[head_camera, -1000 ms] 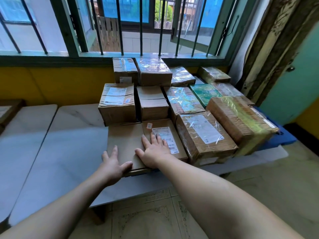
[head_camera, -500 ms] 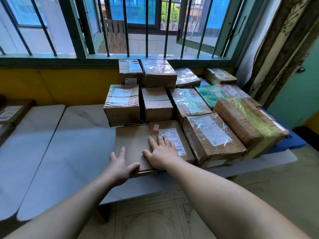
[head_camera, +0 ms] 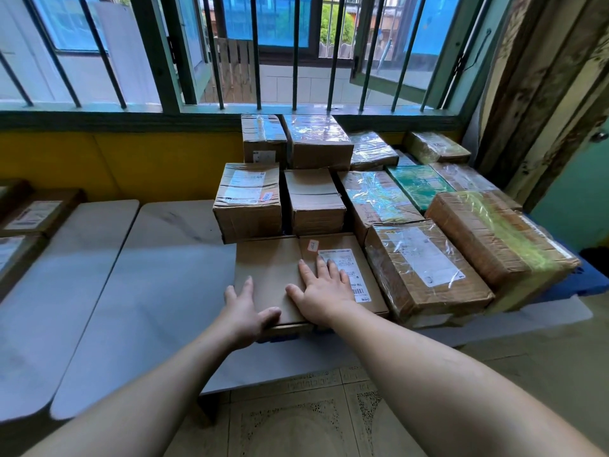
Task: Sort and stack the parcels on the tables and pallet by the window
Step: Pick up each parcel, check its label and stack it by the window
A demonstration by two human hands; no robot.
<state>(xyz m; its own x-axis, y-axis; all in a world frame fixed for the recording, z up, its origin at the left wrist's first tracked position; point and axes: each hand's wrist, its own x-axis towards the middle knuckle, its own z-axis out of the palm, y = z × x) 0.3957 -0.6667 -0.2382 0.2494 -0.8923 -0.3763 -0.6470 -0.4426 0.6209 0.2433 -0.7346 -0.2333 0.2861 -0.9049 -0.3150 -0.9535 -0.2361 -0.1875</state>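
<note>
My right hand [head_camera: 324, 293] lies flat, fingers straight and spread, on top of the flat brown parcel [head_camera: 273, 275] at the front of the bench [head_camera: 158, 291], fingertips touching its white shipping label [head_camera: 346, 275]. My left hand [head_camera: 245, 313] rests open at the parcel's near left corner, thumb pressed along its front edge. The parcel is thin plain cardboard, lying level, touching the taller boxes behind it and the film-wrapped box [head_camera: 425, 268] on its right. The label carries a barcode and small print too fine to read; a small pink sticker [head_camera: 312, 246] sits above it.
</note>
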